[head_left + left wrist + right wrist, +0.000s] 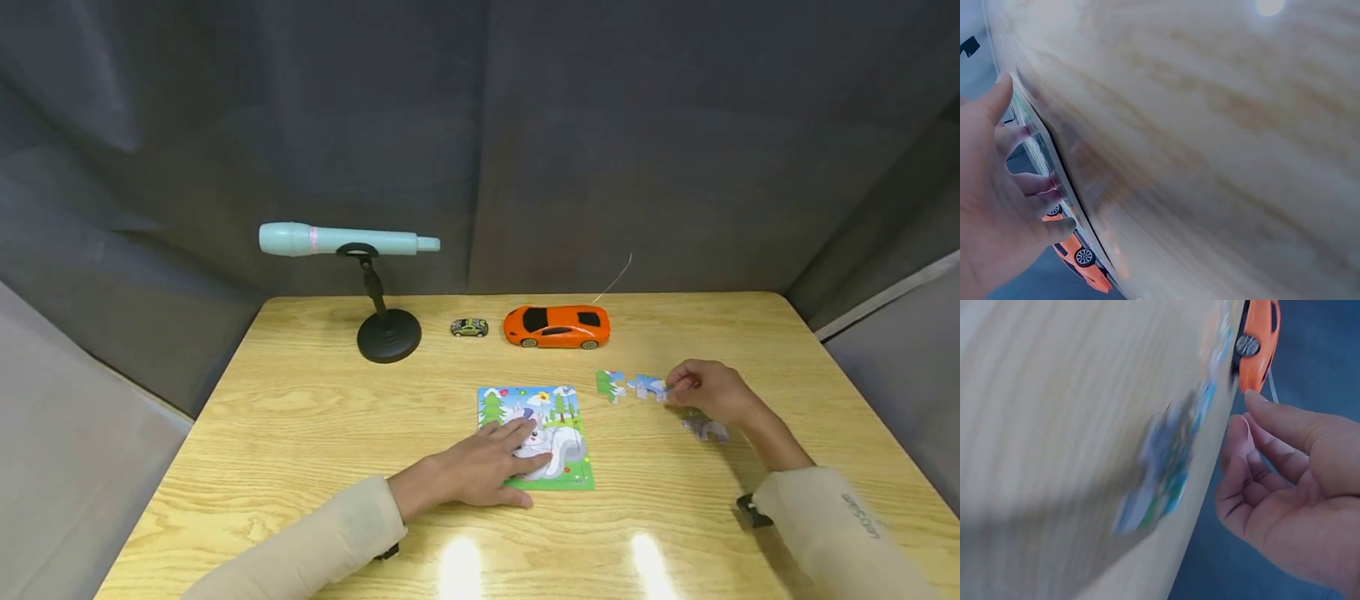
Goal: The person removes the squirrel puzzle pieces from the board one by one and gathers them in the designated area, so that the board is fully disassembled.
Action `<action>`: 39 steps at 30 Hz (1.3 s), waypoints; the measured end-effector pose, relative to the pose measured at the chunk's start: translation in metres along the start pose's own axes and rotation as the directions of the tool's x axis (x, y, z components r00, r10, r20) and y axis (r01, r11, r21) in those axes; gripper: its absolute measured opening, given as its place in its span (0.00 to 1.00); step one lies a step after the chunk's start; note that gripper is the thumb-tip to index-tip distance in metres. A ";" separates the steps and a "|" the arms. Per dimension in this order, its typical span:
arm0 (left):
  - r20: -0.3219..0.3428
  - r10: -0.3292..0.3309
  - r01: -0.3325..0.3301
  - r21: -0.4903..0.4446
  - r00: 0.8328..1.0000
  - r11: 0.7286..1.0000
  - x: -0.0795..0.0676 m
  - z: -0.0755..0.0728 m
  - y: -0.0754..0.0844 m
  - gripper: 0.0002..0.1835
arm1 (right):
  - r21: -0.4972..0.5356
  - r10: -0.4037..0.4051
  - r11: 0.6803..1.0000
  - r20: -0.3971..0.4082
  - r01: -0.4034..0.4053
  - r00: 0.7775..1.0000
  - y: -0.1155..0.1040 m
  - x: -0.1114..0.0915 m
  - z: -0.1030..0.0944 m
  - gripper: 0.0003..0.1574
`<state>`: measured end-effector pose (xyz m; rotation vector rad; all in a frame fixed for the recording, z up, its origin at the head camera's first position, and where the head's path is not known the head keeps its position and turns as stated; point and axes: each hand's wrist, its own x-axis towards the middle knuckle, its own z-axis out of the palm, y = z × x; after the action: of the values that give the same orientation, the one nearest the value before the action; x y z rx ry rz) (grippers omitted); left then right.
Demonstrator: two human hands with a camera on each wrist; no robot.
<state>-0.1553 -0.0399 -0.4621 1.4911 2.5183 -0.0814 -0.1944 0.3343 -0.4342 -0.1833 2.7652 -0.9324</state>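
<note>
Lying splayed, left hand [486, 465] part-covers the flat squirrel jigsaw [567, 448]; right hand [711, 393] bunches by loose pieces [607, 386], hold unclear; orange sports car [557, 327] behind, wood-grained tabletop [330, 417] beneath.

The head view looked forward and down, from farthest off, across the bench [300, 433] toward the orange car [557, 327]. Both wrist views, turned sideways, looked closely past the left hand [997, 194] and right hand [1310, 512] toward the car; all three shared it.
</note>
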 end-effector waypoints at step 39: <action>-0.029 -0.023 0.021 -0.046 0.999 0.999 -0.032 0.002 -0.012 0.35 | 0.174 -0.227 0.967 0.236 0.189 0.945 -0.114 0.040 0.107 0.14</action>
<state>-0.1504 -0.0734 -0.4575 1.4583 2.5426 -0.0052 -0.2010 0.1743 -0.4543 -0.5404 2.4630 -1.0782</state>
